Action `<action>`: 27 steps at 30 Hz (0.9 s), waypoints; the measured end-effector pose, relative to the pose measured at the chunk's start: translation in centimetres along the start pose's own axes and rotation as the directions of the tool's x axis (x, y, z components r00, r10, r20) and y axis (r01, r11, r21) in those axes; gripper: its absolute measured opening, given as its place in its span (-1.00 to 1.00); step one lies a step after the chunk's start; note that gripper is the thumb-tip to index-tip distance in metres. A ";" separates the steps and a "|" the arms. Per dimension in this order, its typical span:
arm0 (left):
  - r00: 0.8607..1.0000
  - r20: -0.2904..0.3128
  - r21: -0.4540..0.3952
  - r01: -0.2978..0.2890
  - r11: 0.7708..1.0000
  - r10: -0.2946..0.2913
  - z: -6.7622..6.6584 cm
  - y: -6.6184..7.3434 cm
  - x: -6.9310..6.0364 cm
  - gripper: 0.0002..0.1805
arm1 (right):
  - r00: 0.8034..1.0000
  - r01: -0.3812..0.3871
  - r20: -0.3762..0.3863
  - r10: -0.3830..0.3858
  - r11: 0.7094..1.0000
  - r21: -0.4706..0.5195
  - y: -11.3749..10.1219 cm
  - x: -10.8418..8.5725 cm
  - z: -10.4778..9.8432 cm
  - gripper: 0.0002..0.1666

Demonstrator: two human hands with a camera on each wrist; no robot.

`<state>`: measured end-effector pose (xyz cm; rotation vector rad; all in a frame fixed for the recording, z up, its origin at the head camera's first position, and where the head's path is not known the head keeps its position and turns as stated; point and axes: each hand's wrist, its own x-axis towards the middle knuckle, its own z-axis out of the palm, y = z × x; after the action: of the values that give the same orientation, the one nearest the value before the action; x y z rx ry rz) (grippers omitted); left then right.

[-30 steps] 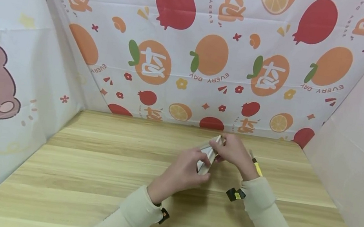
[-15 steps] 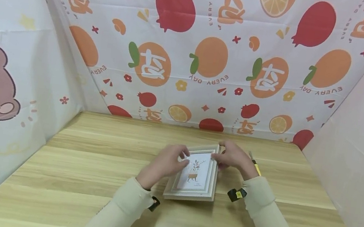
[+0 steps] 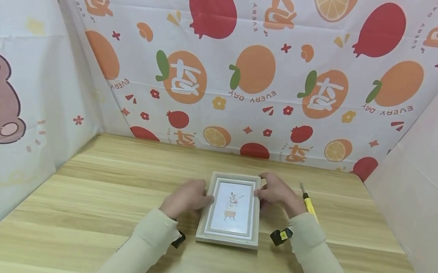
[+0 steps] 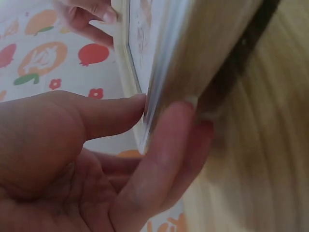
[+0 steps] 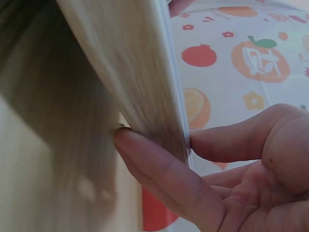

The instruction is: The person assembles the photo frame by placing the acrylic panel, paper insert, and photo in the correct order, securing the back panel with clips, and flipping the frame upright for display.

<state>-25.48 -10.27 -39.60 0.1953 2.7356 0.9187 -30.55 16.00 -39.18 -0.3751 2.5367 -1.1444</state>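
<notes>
A pale wooden picture frame (image 3: 226, 242) with a potted-plant print (image 3: 231, 207) faces up in the head view, just above or on the table. My left hand (image 3: 189, 197) pinches its left side, thumb on the front edge; the left wrist view shows the fingers (image 4: 166, 145) against the frame's outer side. On the upper right side, my right hand (image 3: 277, 193) grips the frame likewise. In the right wrist view its thumb (image 5: 227, 142) lies on the front and a finger reaches beneath the wooden side (image 5: 135, 72). The frame's back is hidden.
A screwdriver with a yellow handle (image 3: 310, 205) lies on the wooden table (image 3: 103, 213), right of the right hand and partly behind the sleeve. A fruit-print cloth (image 3: 212, 68) hangs at the back, with pale cloth (image 3: 437, 142) at the right and a bear print at the left.
The picture frame has turned from a steep, edge-on tilt to facing up. My left hand has moved left, off the face and onto its left side; my right hand has kept its hold.
</notes>
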 end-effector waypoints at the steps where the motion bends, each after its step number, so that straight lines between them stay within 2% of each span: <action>1: 1.000 0.013 -0.005 0.008 1.000 -0.008 0.1 0.0 0.1 -0.80 | 1.000 0.003 0.000 -0.003 1.000 -0.006 0.0 0.1 0.1 -0.35; 3: 1.000 0.023 -0.004 0.008 1.000 -0.008 0.4 -0.1 0.2 -0.81 | 1.000 -0.002 -0.008 0.001 1.000 -0.018 0.2 0.5 0.4 -0.38; 6: 1.000 0.001 0.013 -0.005 1.000 0.005 0.5 -0.2 0.3 -0.83 | 0.999 -0.028 -0.032 0.026 0.998 -0.056 0.2 0.9 0.9 -0.43; 9: 1.000 -0.020 0.028 -0.014 0.999 0.015 0.5 -0.4 0.3 -0.79 | 0.996 -0.055 -0.070 0.047 0.990 -0.130 0.0 1.1 1.3 -0.60; 12: 1.000 -0.022 0.049 -0.016 0.999 0.017 0.4 -0.4 0.3 -0.62 | 0.993 -0.092 -0.089 0.076 0.975 -0.203 -0.2 1.0 1.8 -0.74; 15: 1.000 -0.017 0.064 -0.024 0.998 0.025 0.2 -0.3 0.4 -0.49 | 0.993 -0.104 -0.081 0.087 0.965 -0.240 -0.2 1.0 2.2 -0.76; 18: 0.999 -0.015 0.082 -0.030 0.996 0.031 0.1 -0.3 0.4 -0.46 | 0.994 -0.098 -0.077 0.081 0.965 -0.242 -0.2 1.1 2.4 -0.76; 23: 1.000 -0.006 0.086 -0.022 0.996 0.023 0.0 -0.5 0.4 -0.56 | 0.993 -0.063 -0.110 0.040 0.975 -0.212 0.0 1.0 2.8 -0.76; 27: 1.000 -0.014 0.085 -0.016 0.996 0.017 0.0 -0.6 0.6 -0.56 | 0.992 -0.049 -0.123 0.026 0.980 -0.191 -0.1 1.0 2.8 -0.77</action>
<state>-26.06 -10.61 -40.09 0.2279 2.7934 0.8123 -30.39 13.73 -41.05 -0.3127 2.7583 -0.9338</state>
